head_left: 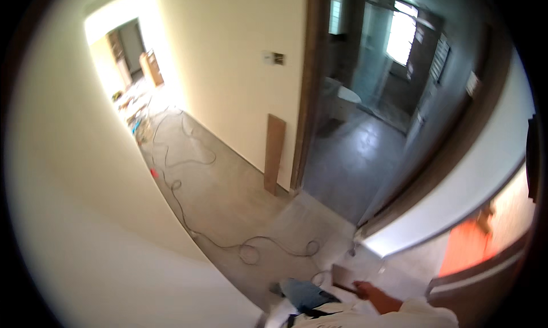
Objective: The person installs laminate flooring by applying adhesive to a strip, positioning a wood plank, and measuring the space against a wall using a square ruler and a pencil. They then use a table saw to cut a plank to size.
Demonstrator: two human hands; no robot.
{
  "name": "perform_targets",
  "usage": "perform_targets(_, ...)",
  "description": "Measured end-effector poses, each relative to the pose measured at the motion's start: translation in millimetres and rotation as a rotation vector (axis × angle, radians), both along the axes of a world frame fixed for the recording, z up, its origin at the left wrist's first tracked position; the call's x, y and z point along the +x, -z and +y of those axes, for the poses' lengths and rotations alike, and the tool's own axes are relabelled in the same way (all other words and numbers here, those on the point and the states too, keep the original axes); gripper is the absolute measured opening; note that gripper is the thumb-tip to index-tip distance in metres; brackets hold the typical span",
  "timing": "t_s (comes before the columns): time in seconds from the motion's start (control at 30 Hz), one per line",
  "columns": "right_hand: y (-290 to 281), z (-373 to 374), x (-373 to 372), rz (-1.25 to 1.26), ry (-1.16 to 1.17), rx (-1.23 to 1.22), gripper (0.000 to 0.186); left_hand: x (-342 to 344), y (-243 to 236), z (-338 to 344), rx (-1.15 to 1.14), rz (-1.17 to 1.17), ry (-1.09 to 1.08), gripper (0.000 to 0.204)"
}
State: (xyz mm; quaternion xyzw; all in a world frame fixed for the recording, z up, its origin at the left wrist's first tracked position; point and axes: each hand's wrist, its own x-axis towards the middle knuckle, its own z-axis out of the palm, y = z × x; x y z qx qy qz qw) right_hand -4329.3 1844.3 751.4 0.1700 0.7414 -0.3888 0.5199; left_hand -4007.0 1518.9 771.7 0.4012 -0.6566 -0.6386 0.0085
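My right hand [370, 292] shows at the bottom edge, reaching forward from a white sleeve [419, 314]. It grips a small flat rectangular piece [343, 277], grey-brown, held low over the grey floor [228, 197]; blur hides what kind of thing it is. My leg in blue jeans [305, 294] is just left of the hand. My left hand is out of the picture.
A black cable [228, 246] snakes along the corridor floor in loops. A brown plank [274, 152] leans on the cream wall beside a dark door frame [308, 88]. Beyond it lies a dim bathroom with a white fixture [344, 97]. Clutter [134, 108] lies at the corridor's far end.
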Motion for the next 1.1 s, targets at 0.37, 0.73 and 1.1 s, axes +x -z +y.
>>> perform_targets(0.37, 19.9, -310.2, -135.9, -0.113, -0.112, 0.124, 0.052, -12.1, -46.3, -168.0, 0.11, -0.117, -0.317, 0.037)
perform_targets(0.73, -66.4, -687.4, -188.0, -0.071, -0.385, 0.191, 0.061, 37.6, -11.4, -340.1, 0.027, 0.077, -1.233, 0.036)
perform_targets(1.1, -165.1, -1013.0, -227.9, 0.028, -0.386, 0.002, 0.058, -32.6, 64.9, -756.3, 0.257, -0.232, -0.875, 0.044)
